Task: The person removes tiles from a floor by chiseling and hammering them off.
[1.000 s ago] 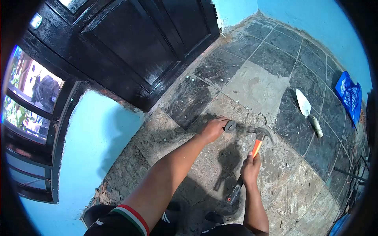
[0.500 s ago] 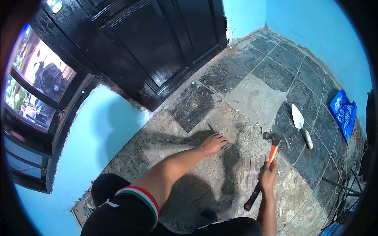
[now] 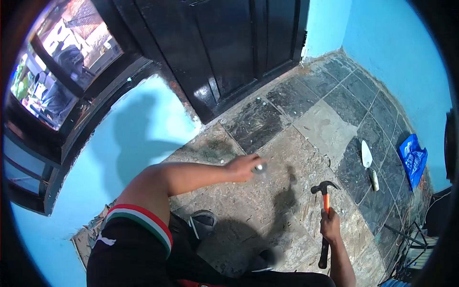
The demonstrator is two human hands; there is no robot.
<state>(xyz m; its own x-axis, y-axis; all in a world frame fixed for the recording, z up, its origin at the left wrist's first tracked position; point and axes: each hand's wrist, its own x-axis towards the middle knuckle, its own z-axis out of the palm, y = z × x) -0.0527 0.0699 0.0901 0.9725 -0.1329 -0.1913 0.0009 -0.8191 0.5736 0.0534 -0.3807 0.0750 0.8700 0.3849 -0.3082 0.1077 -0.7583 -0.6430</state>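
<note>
Near the middle of the head view, the left hand point(image 3: 240, 169) curls closed around a round-ended tool point(image 3: 259, 168), whose pale end shows beside the fingers; its exact kind is blurred and I cannot tell it; to the right, the right hand point(image 3: 330, 226) grips the claw hammer point(image 3: 326, 201) around its handle, well apart from that tool, head pointing away from the body. A careless swing could catch the knuckles, I judge, since the fingers sit so close to the tool's end; a glancing blow on this uneven ground could throw chips toward the shoes point(image 3: 203, 225), and a slack grip could let the tool skid. Bare, crumbly and pitted, the rough floor point(image 3: 275, 150) spreads beneath both hands in grey and tan; beyond it lie flat, dark, dusty tiles point(image 3: 256, 123) and a smoother grey patch point(image 3: 327, 130); the trowel point(image 3: 366, 155), with its pale tapered blade, rests on tile near a crumpled, glossy blue plastic bag point(image 3: 412, 160); the black panelled door point(image 3: 227, 48) shines beside matte, light-blue wall point(image 3: 397, 62).
</note>
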